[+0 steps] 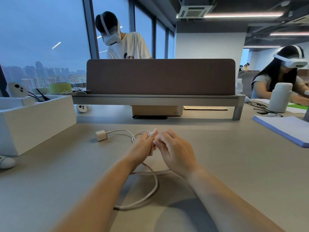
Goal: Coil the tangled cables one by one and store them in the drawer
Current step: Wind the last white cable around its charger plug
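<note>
A white cable [154,188] lies in loose loops on the grey desk, one end plugged into a small white charger block [100,135] at the left. My left hand [142,145] grips a stretch of the cable, thumb raised. Right beside it, my right hand [175,150] pinches the same cable with curled fingers, the two hands touching above the desk's middle. A big loop of cable hangs down between my forearms toward the near edge. The white open box [33,121] at the left looks like the drawer.
A brown divider panel [160,76] on a grey shelf crosses the desk behind my hands. A white controller [82,108] lies near the box. At the right stand a white bottle [280,97] and a paper stack [287,129]. Two people wearing headsets sit beyond.
</note>
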`<state>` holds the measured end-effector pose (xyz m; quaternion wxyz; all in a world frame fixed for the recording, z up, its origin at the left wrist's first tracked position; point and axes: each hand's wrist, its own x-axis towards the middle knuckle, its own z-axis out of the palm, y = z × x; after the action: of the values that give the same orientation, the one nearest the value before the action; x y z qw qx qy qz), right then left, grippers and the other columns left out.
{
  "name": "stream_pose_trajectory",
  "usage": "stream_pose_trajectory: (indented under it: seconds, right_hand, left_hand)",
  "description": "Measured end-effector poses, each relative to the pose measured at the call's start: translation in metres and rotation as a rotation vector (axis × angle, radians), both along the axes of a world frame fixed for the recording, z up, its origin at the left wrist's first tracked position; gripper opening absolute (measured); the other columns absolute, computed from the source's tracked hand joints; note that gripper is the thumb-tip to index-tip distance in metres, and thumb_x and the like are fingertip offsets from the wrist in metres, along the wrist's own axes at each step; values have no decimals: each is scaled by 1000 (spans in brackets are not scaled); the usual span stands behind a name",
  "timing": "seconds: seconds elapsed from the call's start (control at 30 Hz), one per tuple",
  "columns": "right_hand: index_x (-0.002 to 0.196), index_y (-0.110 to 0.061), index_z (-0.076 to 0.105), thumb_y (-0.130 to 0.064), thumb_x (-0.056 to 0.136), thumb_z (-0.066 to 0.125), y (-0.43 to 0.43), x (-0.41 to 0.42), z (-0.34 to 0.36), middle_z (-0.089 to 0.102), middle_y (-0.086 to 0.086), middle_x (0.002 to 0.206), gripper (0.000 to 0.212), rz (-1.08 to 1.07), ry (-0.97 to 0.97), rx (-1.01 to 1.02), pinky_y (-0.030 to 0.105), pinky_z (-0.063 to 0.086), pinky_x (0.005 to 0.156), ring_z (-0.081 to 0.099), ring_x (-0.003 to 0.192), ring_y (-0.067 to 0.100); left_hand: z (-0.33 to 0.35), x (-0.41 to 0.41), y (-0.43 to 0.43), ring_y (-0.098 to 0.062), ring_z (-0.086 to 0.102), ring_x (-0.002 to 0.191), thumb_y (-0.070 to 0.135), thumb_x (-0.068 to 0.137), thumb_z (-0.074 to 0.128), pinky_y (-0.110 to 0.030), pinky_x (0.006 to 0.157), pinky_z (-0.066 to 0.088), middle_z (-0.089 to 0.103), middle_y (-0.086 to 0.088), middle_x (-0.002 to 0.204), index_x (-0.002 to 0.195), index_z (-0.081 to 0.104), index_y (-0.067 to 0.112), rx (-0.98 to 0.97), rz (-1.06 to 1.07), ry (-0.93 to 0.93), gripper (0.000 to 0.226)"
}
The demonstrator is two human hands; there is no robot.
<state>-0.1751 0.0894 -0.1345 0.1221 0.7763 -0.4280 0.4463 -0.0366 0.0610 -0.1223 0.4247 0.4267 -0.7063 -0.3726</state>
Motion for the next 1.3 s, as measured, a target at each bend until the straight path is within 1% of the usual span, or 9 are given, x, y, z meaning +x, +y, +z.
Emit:
stream_pose_trajectory:
  seconds: [0.23,0.37,0.47,0.57,0.7,0.9,1.07,1.17,1.3]
  right_hand:
    - [76,-21,58,-45,87,61,-4,-10,2,51,-15,65,26,-87,-173,61,31,40,52,49,60,12]
    - [71,-25,54,-41,87,63,-6,-11,2,52,-15,62,25,-82,-256,107,32,40,54,50,60,12]
    - [66,-28,48,-28,87,67,-10,-12,3,48,-14,56,28,-21,-340,179,34,40,55,46,57,10]
    - [63,-27,54,-21,87,67,-10,-12,8,49,-11,50,29,103,-483,291,26,39,54,44,51,6]
    - [78,-3,65,-27,93,58,-3,-10,15,52,-4,52,29,291,-703,495,19,36,49,41,48,7]
    - [97,-4,63,-26,98,48,1,-12,21,47,-1,61,27,459,-908,818,19,30,44,36,50,7]
    - [95,-7,65,-25,99,48,-4,-15,18,43,-2,60,25,337,-809,796,18,25,42,32,50,7]
    - [91,-11,67,-28,98,50,-5,-14,14,46,-5,58,25,181,-535,658,19,36,50,39,54,9]
    - [90,-22,65,-36,97,49,-8,-8,6,59,-10,71,22,12,-187,507,37,49,69,55,71,14]
  left_hand:
    - [5,-3,7,-11,35,57,48,102,21,-23,58,33,44,-3,67,74,47,13,89,-127,-38,52]
    - [7,-6,9,-13,30,57,64,94,15,-22,56,29,39,-4,67,74,44,11,47,-171,-90,64]
    - [6,-4,8,-11,30,55,71,83,43,-23,53,28,35,2,60,70,41,13,-16,-187,-119,60]
    - [5,0,6,-9,30,49,52,88,55,-24,51,27,35,7,53,64,39,18,-27,-187,-167,45]
    - [5,2,8,-9,32,51,56,90,42,-24,53,33,41,2,59,71,44,15,19,-173,-143,45]
    - [3,-2,7,-5,35,49,40,98,40,-13,49,35,42,4,59,74,46,15,69,-48,106,36]
    - [5,1,2,-6,34,50,47,94,42,-15,46,32,43,5,60,76,50,16,152,83,422,36]
    - [6,1,1,-6,34,49,47,95,40,-15,44,31,47,4,65,82,56,18,138,123,549,35]
    - [8,-5,6,-7,31,50,43,98,36,-16,45,28,64,3,79,80,58,20,120,105,631,37]
